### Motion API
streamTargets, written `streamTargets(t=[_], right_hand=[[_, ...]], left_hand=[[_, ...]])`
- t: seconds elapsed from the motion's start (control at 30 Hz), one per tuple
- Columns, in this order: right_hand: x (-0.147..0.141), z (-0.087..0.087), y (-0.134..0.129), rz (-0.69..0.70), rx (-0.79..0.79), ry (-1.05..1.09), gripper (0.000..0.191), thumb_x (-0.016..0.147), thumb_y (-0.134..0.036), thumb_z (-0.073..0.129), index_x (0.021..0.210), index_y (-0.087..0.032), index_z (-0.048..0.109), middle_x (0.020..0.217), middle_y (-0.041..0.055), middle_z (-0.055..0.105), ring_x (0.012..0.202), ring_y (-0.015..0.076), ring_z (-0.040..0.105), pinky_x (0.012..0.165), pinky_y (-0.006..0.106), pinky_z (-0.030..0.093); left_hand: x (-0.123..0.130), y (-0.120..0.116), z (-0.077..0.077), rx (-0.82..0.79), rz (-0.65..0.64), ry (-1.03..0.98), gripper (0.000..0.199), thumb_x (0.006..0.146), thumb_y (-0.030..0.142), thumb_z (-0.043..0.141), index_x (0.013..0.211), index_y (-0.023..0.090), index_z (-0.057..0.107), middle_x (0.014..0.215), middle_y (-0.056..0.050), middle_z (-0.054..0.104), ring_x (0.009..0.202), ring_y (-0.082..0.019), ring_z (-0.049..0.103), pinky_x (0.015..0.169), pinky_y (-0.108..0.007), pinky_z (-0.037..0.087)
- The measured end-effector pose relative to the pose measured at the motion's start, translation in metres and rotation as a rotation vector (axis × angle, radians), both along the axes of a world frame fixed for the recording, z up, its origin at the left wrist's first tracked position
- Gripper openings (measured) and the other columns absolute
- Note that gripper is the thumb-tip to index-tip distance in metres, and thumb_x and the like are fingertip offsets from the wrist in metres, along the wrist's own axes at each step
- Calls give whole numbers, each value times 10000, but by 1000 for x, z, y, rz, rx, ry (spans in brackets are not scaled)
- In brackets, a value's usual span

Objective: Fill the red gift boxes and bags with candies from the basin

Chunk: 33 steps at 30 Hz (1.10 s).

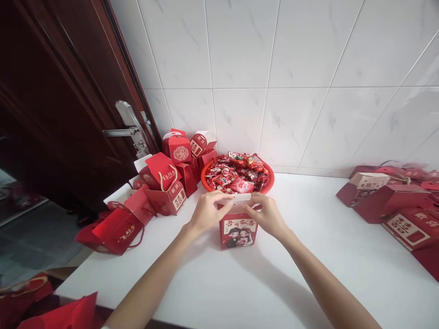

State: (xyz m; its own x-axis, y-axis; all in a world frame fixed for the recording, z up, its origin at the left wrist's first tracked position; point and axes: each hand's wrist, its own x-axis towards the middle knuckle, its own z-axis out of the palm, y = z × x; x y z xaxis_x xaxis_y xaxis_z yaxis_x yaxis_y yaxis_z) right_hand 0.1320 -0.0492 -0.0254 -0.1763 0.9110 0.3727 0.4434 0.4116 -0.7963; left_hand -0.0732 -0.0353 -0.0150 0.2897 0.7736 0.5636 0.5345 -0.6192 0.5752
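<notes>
Evidently both hands occupied: left hand (206, 211) and right hand (270, 215) pinch the top flap (242, 197) of the printed box (239, 234), upright on table (206, 288), near candy basin (272, 181). Uneven finger pressure could crease it.

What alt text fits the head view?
Two bare hands, left and right, pinch the top flaps of a red gift box printed with a cartoon couple. Behind it sits a red bowl of wrapped candies; more red boxes flank them on the white table.
</notes>
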Motion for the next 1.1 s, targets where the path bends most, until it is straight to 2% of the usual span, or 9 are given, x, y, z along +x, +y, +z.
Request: streamTargets(t=[0.17, 0.33, 0.43, 0.63, 0.77, 0.9, 0.97, 1.03, 1.1], right_hand=[[1, 3, 1, 32, -39, 36, 180, 814, -271, 633, 651, -198, 610, 809, 46, 645, 748, 192, 621, 693, 321, 538], [7, 1, 3, 15, -13, 62, 256, 805, -268, 624, 581, -205, 519, 763, 33, 621, 722, 187, 602, 743, 353, 545], [7, 1, 5, 52, -10, 60, 240, 820, -270, 627, 599, -201, 562, 800, 45, 656, 745, 195, 624, 741, 346, 531], [3, 13, 8, 136, 50, 57, 140, 843, -290, 667, 728, -214, 692, 965, 84, 727, 1047, 273, 668, 845, 364, 506], [11, 24, 14, 101, 121, 165, 199, 855, -359, 675, 718, -216, 697, 980, 81, 740, 991, 256, 683, 853, 356, 508], [16, 29, 12, -6, 108, 346, 320, 856, -439, 672, 648, -203, 616, 657, 18, 639, 632, 167, 588, 636, 290, 478], [15, 32, 6, 5, 104, 377, 360, 860, -454, 675, 624, -199, 584, 609, 1, 593, 591, 147, 544, 602, 276, 455], [11, 37, -2, 67, 113, 359, 360, 874, -452, 675, 637, -194, 593, 624, 4, 607, 604, 144, 551, 605, 269, 452], [8, 41, -10, 130, 125, 315, 349, 895, -443, 664, 660, -189, 619, 643, 10, 631, 618, 142, 566, 610, 261, 455]], left_hand=[[0, 2, 4, -81, 39, 8, 229, 795, 182, 641, 970, 222, 782, 1002, -28, 785, 938, -204, 736, 884, -308, 581], [-16, 11, 10, -144, -5, 35, 352, 757, 106, 540, 972, 224, 792, 1063, -33, 771, 998, -208, 723, 959, -335, 555], [-18, 12, 9, -177, -65, 53, 338, 757, 99, 535, 933, 222, 796, 1061, -42, 761, 1023, -213, 716, 965, -338, 552], [-8, 5, 8, -234, -180, 68, 266, 850, 198, 582, 976, 257, 809, 1172, -65, 712, 1056, -225, 699, 969, -374, 556], [-12, 11, 19, -240, -242, -45, 193, 868, 283, 635, 939, 252, 811, 1191, -75, 716, 1130, -239, 675, 1030, -387, 527], [-22, 51, 31, -183, -165, -128, 232, 853, 343, 646, 973, 207, 791, 1160, -96, 739, 1150, -263, 665, 1000, -397, 549], [-23, 84, 36, -171, -14, -140, 298, 838, 322, 632, 1069, 179, 755, 1161, -104, 744, 1106, -262, 687, 1006, -417, 548], [-19, 118, 40, -204, 209, -22, 393, 831, 258, 604, 1205, 174, 694, 1229, -103, 723, 1145, -250, 675, 1052, -407, 518], [-13, 149, 43, -227, 273, 30, 528, 768, 239, 682, 1288, 158, 645, 1321, -136, 671, 1234, -290, 627, 1103, -421, 472]])
